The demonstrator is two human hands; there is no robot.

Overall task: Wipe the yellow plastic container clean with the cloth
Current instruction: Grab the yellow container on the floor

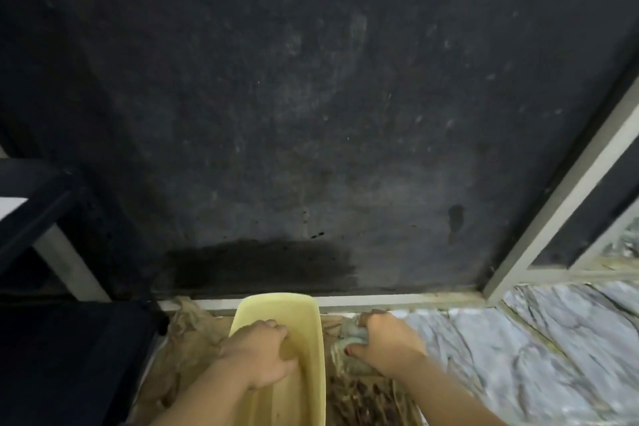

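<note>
A pale yellow rectangular plastic container (304, 318) stands at the bottom centre, its open top facing me. My left hand (262, 353) grips its left rim, fingers curled over the edge into the inside. To the right of the container lies a bunched grey-green cloth (349, 332) on the surface. My right hand (387, 342) is closed over this cloth, apart from the container. The container's near end is cut off by the frame's bottom edge.
A dark, stained wall (311, 114) fills most of the view, with a wet patch (262, 263) just above the container. A crumpled beige sheet (186, 349) lies under the container. A marbled grey surface (501, 356) spreads to the right, a pale frame (567, 183) runs diagonally, dark furniture (69, 356) stands left.
</note>
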